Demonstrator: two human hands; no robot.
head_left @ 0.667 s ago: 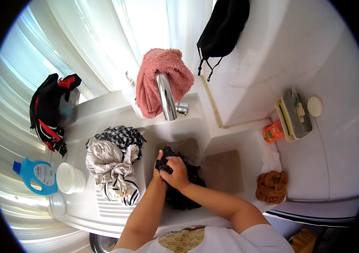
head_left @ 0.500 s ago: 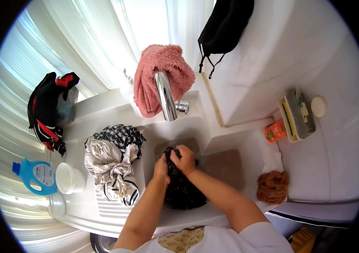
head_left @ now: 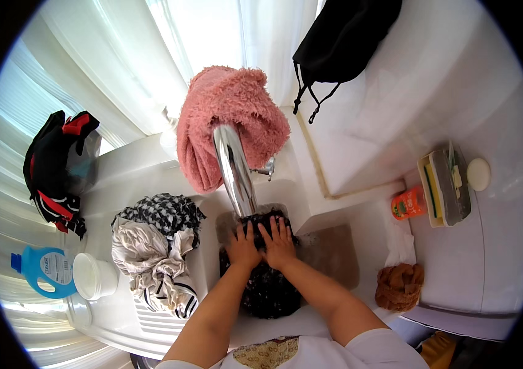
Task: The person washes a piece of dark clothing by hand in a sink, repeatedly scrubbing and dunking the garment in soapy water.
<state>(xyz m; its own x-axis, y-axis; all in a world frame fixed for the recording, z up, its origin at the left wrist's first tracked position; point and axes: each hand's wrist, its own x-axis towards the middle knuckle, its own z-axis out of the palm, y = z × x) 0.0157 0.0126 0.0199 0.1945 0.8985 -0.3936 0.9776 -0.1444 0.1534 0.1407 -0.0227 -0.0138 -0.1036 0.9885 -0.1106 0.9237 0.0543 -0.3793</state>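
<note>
A black cloth garment with small pale specks [head_left: 267,295] lies bunched in the sink [head_left: 320,212], spread more widely beneath my hands. My left hand [head_left: 244,249] rests flat on it, fingers stretched toward the faucet. Beside it my right hand [head_left: 278,245] presses down the same way, its fingers spread. Neither hand grips the cloth. The chrome faucet [head_left: 232,169] ends just above my fingertips, and a pink fluffy towel [head_left: 231,111] is draped over its back. Greyish-brown water [head_left: 332,252] shows to the right of the garment.
Left on the washboard lie light clothes [head_left: 141,252] and a black-and-white patterned cloth [head_left: 163,212]. Beyond are a white tub [head_left: 94,277] and a blue detergent jug [head_left: 43,272]. At right are a brown cloth [head_left: 400,287], an orange packet [head_left: 409,204] and a brush holder [head_left: 446,187].
Both hands have let go of the bunched garment and now lie flat on it, fingers spread. The garment is wider and reaches under the faucet. The view has shifted slightly.
</note>
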